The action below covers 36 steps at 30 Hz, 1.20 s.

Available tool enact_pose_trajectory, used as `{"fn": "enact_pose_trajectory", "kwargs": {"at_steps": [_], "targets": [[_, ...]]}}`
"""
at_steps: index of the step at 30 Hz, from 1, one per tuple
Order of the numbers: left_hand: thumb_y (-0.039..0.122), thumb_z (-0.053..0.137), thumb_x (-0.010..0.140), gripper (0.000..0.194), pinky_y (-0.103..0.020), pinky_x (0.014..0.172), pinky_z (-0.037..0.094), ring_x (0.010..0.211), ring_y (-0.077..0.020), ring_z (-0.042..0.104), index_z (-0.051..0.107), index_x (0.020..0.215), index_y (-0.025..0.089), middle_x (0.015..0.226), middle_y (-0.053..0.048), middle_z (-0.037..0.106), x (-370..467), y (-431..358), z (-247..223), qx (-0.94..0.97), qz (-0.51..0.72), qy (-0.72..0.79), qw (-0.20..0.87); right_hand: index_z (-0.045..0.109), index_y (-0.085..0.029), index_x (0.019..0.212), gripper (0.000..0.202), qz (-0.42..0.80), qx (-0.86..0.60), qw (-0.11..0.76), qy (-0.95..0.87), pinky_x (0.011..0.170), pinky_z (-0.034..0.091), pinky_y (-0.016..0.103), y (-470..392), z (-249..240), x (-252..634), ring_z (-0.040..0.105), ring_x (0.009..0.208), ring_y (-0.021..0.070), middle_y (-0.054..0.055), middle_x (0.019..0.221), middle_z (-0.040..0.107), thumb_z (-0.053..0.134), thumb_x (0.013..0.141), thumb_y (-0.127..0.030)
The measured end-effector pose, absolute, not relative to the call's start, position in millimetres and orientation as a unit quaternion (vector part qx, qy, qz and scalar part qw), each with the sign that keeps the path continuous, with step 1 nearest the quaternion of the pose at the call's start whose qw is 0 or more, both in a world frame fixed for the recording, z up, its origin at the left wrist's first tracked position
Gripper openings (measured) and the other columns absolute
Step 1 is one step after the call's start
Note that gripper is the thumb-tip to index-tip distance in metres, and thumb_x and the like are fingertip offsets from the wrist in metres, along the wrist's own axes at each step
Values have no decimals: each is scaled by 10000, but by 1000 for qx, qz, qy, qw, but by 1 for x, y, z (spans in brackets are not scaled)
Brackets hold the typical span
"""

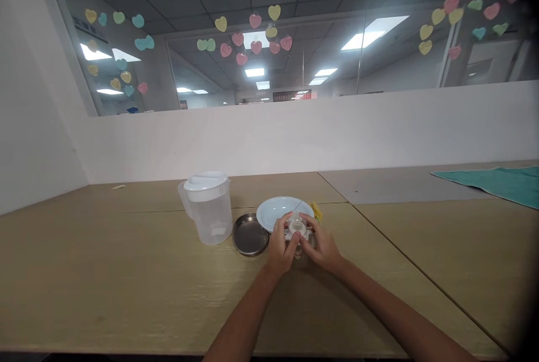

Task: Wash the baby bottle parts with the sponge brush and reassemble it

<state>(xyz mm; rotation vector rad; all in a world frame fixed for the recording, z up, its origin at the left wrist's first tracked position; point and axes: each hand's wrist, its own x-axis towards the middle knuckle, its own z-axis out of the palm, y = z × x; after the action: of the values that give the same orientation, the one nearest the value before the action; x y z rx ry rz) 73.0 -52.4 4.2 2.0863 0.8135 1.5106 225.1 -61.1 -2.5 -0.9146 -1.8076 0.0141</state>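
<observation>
Between my two hands is a baby bottle [297, 227] with a clear teat and a white collar, standing upright at the table. The fingers of my left hand [280, 245] wrap its left side, thumb at the front. My right hand [323, 245] grips the right side in the same way, its thumb close to the other. Most of the bottle's body is hidden behind the fingers. Just behind it lies a pale blue-white plate [272, 211], and a small yellow item [316, 211] shows at the plate's right edge, its kind unclear.
A round metal dish [250, 235] sits left of my hands, touching or nearly touching the plate. Further left stands a clear lidded pitcher [210, 213]. A teal cloth [501, 182] lies at the far right. Behind the wooden table [126, 272] rises a white wall [273, 140] with a window.
</observation>
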Motion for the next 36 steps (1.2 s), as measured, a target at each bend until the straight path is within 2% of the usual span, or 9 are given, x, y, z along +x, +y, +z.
{"fn": "enact_pose_trajectory", "kwargs": {"at_steps": [6,21,36], "targets": [[364,436,880,436,-381,951,387,1057,-211,495,396,1284,207,1168,-90,519,74,-54,4,753,555,269,229,405,-181,1265,475,-12,-390,557,-733,823,510,393,-60,-9,222,600,1001,239,121,1191,573,513,826,-325],[369,417,887,438,-401,994,362,1140,-217,469,395,1291,201,1256,-101,482,72,-51,1,764,556,237,228,430,-169,1244,456,-11,-380,558,-738,836,507,422,-61,-9,223,582,1030,254,126,1189,576,514,829,-340],[338,412,887,455,-401,985,368,1152,-223,469,363,1313,188,1254,-111,491,70,-49,-1,778,549,250,175,427,-190,1256,464,-18,-379,550,-744,826,511,432,-59,-10,225,592,1018,253,120,1196,577,521,825,-334]]}}
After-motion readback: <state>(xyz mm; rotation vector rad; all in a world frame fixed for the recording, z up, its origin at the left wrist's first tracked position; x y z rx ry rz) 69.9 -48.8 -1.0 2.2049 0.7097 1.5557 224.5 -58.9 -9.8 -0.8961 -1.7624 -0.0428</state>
